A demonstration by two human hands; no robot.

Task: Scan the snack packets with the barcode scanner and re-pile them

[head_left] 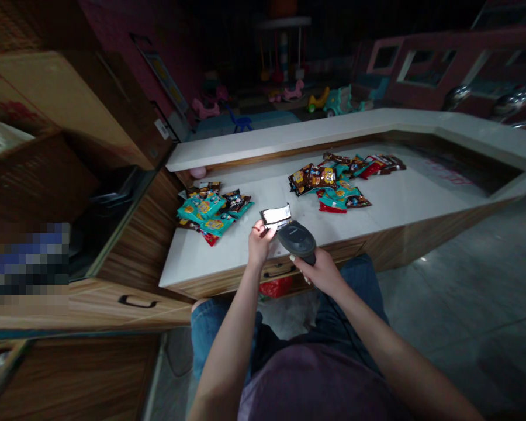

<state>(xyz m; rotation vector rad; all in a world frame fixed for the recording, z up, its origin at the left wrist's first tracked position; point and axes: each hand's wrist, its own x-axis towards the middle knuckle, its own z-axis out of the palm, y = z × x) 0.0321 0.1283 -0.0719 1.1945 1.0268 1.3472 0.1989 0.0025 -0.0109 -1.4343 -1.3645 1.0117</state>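
The left hand (259, 245) pinches a snack packet (275, 216) lying crosswise, while the right hand (318, 272) grips a barcode scanner (296, 241), its head angled forward-left toward the packet, above the surface (193, 263).

The handheld barcode scanner (296, 241) is matte charcoal, and the packet (275, 216) beside it is black with a white label. Near the surface's left edge, snack packets (204, 209) show teal with yellow-orange prints; toward its far right corner, a pile of packets (328, 181) mixes brown, gold, teal and red. The white surface (228, 272) tops a streaky brown wood-grain cabinet front (140, 245).
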